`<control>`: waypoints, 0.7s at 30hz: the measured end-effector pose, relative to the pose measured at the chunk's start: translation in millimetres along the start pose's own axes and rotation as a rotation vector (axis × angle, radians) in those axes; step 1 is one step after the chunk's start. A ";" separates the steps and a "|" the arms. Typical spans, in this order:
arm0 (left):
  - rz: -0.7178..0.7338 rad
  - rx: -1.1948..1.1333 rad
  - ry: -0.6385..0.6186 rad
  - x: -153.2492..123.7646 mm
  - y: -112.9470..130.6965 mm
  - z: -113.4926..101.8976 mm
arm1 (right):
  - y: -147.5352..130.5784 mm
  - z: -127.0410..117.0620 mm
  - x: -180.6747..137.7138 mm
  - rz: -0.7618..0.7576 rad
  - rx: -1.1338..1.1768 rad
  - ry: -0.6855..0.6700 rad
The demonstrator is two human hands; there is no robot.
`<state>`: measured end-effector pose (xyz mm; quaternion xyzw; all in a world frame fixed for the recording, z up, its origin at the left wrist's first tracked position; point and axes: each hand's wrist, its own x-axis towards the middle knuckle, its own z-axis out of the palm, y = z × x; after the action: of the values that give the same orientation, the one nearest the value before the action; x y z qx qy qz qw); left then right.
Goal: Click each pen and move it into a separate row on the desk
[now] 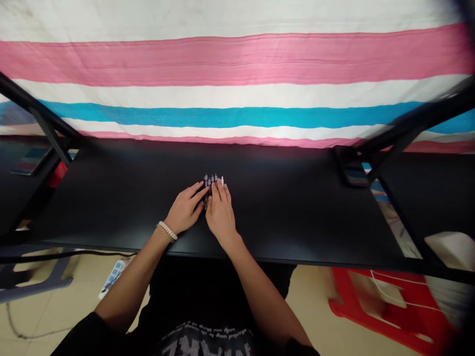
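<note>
Several dark pens (206, 178) lie side by side on the black tabletop (282, 198), tips or ends pointing away from me. At the right end of the row a white pen (222, 180) shows only its far end. My left hand (184, 206), with a beaded bracelet on its wrist, rests at the row's left side, fingers stretched out and index finger reaching over the pens. Across the right part of the row lies my right hand (221, 212), flat with its fingers extended. It hides most of the pens' lengths, and their exact kind is hard to make out.
A striped cloth (237, 59) hangs behind the table. Black metal frame bars (408, 118) rise at both sides. Below are a red stool (371, 306) on the right, a grey stool (37, 282) and a power strip (113, 277) on the left. A white object (451, 249) sits far right.
</note>
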<state>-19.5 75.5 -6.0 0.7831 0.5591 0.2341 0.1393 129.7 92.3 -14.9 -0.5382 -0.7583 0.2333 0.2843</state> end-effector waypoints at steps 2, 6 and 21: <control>-0.017 -0.050 0.032 0.2 -1.2 -0.8 | 1.9 -6.3 -2.6 -0.009 0.028 0.004; -0.039 -0.213 0.080 2.3 -6.3 -5.7 | 15.3 -29.7 -23.0 -0.062 0.107 -0.061; 0.078 -0.157 0.044 83.3 -13.9 18.2 | 39.0 -32.4 -19.6 -0.173 0.109 -0.096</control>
<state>0.8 159.3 -10.6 0.7855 0.5111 0.2996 0.1790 183.6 87.4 -20.5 -0.4428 -0.8009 0.2741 0.2955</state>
